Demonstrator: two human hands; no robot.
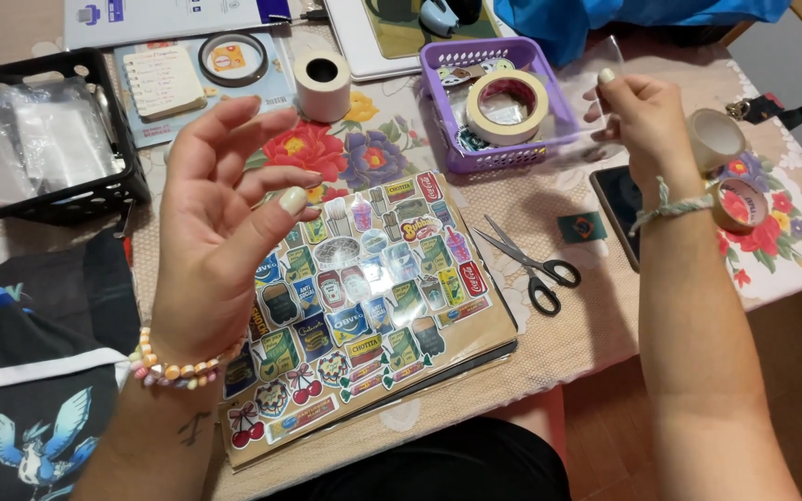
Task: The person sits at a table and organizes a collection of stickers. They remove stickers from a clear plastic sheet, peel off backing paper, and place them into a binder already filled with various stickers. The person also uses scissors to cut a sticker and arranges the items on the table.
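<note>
My left hand (220,223) hovers open, palm toward me, above the left part of a brown sheet covered with colourful stickers (373,297), and holds nothing. My right hand (642,121) is raised over the table's right side, its fingers pinching a clear plastic film or sleeve (596,93) that stretches over the purple basket (471,158). Both wrists wear bracelets.
The purple basket holds a wide roll of masking tape (510,105). Black scissors (531,264) lie right of the sticker sheet, beside a dark phone (616,206). Tape rolls (740,199) lie at the right, a white roll (323,83) at the back. A black crate of plastic bags (39,139) stands left.
</note>
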